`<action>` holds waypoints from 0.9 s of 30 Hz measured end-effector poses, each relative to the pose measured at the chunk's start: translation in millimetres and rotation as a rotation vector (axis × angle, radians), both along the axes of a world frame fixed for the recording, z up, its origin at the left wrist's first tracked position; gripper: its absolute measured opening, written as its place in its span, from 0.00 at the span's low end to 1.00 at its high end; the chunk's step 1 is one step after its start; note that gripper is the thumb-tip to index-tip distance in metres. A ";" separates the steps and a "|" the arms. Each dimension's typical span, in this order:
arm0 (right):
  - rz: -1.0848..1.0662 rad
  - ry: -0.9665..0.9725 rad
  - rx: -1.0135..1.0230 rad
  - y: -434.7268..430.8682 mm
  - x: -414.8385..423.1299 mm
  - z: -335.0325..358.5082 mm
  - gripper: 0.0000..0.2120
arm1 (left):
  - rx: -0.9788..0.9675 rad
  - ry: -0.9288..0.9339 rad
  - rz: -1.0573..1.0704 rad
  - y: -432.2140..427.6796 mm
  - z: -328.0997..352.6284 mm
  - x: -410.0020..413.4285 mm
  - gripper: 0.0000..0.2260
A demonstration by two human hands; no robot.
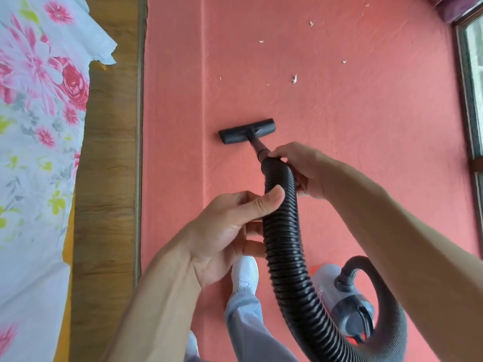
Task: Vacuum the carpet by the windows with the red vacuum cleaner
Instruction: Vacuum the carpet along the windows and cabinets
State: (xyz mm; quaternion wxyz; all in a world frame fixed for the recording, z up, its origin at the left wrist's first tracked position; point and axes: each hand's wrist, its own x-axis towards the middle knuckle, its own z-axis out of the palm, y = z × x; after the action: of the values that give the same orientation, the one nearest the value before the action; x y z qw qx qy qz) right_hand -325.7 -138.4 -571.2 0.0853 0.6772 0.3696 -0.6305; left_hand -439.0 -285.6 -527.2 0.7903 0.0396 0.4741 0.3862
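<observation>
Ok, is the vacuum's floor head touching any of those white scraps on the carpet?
Apart. The head view shows bare carpet between the floor head and the nearest white scraps, which lie farther ahead.

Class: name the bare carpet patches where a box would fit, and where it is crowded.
Bare carpet lies between the wooden board and the nozzle, and between the right hand and the window frame. Crowded: scraps beyond the nozzle; hose, vacuum cleaner, shoe below.

Both hands (pixel 230 226) (pixel 300 168) grip ribbed hose (pixel 282 231); nozzle (pixel 247 131) on carpet (pixel 366 121).
</observation>
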 end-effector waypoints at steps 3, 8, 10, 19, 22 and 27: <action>-0.082 -0.003 0.044 -13.5 26.0 7.5 0.18 | 0.022 -0.065 -0.104 -2.3 10.9 2.4 0.20; -0.387 0.071 0.064 -26.5 46.8 11.1 0.14 | -0.011 -0.046 -0.138 5.4 15.1 16.4 0.17; -0.476 0.103 0.051 -21.6 44.4 6.3 0.12 | -0.024 0.027 -0.135 11.9 10.5 21.1 0.18; -0.494 0.085 0.152 27.3 32.1 -5.0 0.15 | -0.043 0.038 0.039 45.3 15.9 27.7 0.24; -0.469 0.060 0.153 32.6 40.7 -4.6 0.15 | -0.041 0.018 0.014 55.7 17.9 27.7 0.26; -0.553 0.120 0.091 39.5 47.5 -12.4 0.13 | -0.077 0.018 0.017 71.7 6.3 33.5 0.28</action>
State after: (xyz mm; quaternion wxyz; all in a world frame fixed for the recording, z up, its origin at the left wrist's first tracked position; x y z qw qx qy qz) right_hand -278.2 -98.9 -583.7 -0.1423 0.7170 0.2033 -0.6514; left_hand -405.5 -213.9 -520.8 0.7836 0.0086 0.4959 0.3741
